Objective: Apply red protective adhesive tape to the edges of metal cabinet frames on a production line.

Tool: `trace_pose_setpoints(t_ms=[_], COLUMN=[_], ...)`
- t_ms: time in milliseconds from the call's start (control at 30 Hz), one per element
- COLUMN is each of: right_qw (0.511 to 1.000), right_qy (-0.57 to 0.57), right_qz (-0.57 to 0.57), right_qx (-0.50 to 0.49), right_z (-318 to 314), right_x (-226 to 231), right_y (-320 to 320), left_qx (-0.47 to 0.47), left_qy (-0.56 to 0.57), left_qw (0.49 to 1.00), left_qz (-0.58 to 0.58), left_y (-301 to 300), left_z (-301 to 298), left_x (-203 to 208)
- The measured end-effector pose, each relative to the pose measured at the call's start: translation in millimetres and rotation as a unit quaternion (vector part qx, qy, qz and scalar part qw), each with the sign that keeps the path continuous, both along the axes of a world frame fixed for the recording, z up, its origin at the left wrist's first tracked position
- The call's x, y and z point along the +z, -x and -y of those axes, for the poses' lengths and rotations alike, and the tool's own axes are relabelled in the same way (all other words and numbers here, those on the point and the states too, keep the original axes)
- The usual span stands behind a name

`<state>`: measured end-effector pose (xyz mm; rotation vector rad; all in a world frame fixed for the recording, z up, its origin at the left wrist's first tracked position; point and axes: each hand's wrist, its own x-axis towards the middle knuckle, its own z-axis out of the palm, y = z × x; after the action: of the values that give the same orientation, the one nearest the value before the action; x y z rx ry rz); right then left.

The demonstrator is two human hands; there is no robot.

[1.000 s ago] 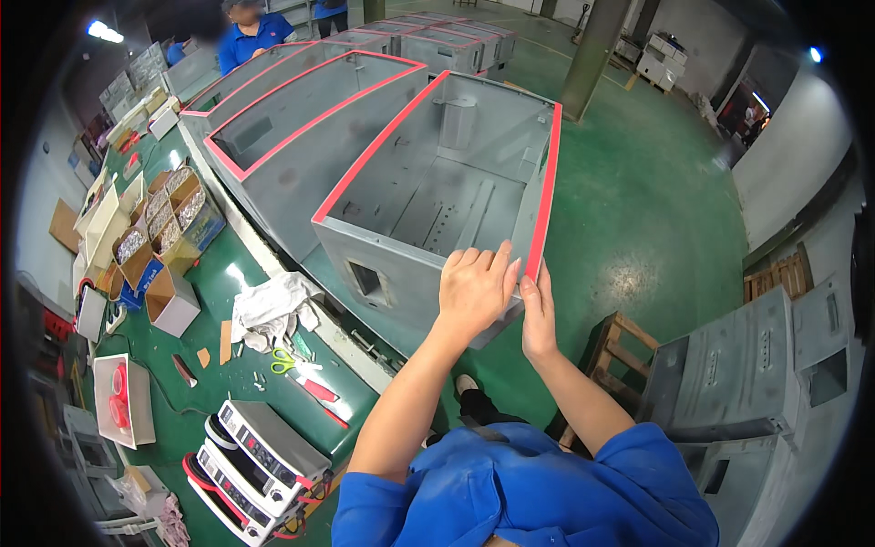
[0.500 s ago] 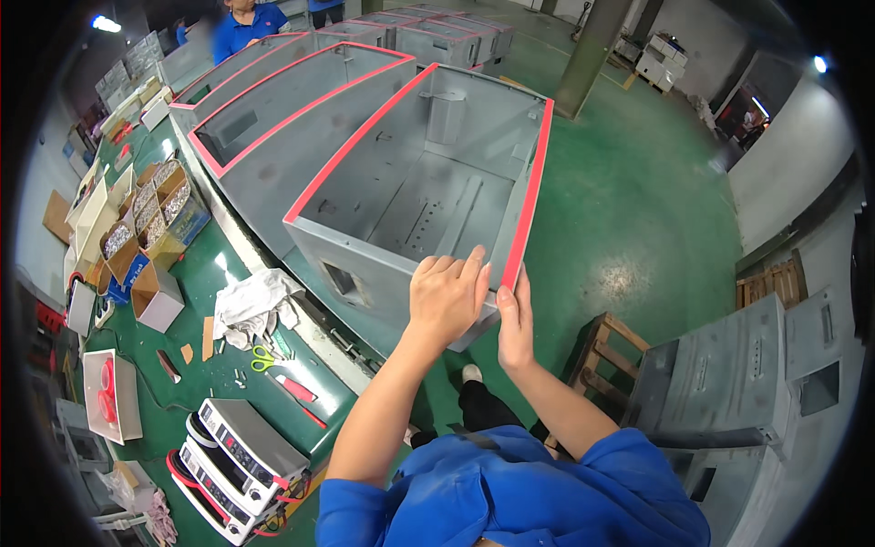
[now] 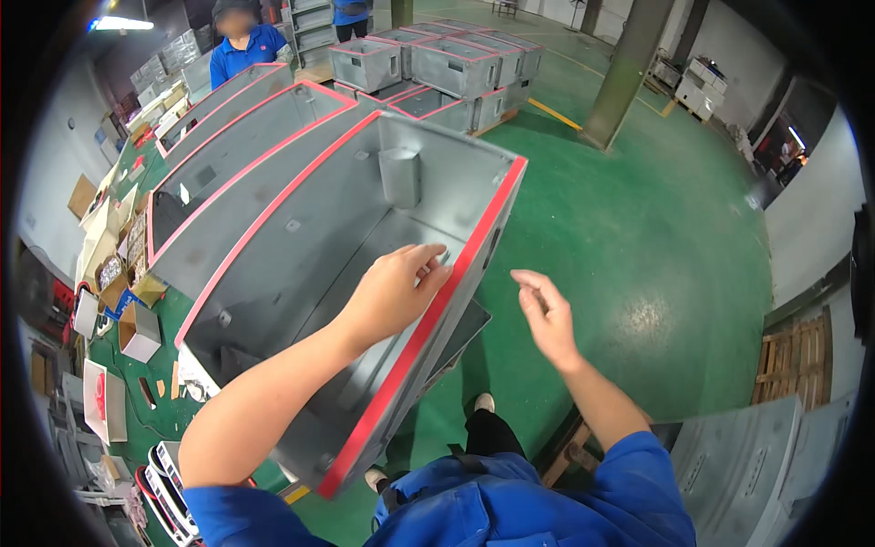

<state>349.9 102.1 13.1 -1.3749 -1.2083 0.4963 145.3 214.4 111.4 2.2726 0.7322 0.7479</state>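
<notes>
The open-topped housing (image 3: pixel 301 246) is smooth metal with a dull sheen, its edging strip (image 3: pixel 428 324) matt; the floor (image 3: pixel 638 237) looks glossy, the slatted pallet (image 3: pixel 795 360) rough wood, the shirt (image 3: pixel 437 510) matt cloth.

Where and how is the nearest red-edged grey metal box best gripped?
Likely by the red edge on the right wall of the box, the right hand coming from the outer side: the open top leaves that long, straight edge exposed, with the hand open nearby.
</notes>
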Motion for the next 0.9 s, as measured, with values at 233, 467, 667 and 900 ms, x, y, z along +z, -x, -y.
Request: trace_pose_setpoints(t_ms=[233, 467, 667, 900], right_qw=[0.967, 0.905, 0.855, 0.845], right_qy=[-0.060, 0.037, 0.051, 0.091], right_qz=[0.235, 0.319, 0.369, 0.384], right_qx=[0.084, 0.278, 0.360, 0.362], right_z=[-116, -196, -220, -220], right_x=[57, 87, 101, 113], right_y=[-131, -173, -183, -177], left_qx=[0.091, 0.057, 0.002, -0.018], left_qy=[0.213, 0.428, 0.512, 0.531], left_qw=[0.973, 0.899, 0.849, 0.829], left_qz=[0.003, 0.078, 0.131, 0.176], left_y=[-138, -179, -184, -191], left_z=[-71, -109, -124, -132], left_x=[-28, -37, -41, -47])
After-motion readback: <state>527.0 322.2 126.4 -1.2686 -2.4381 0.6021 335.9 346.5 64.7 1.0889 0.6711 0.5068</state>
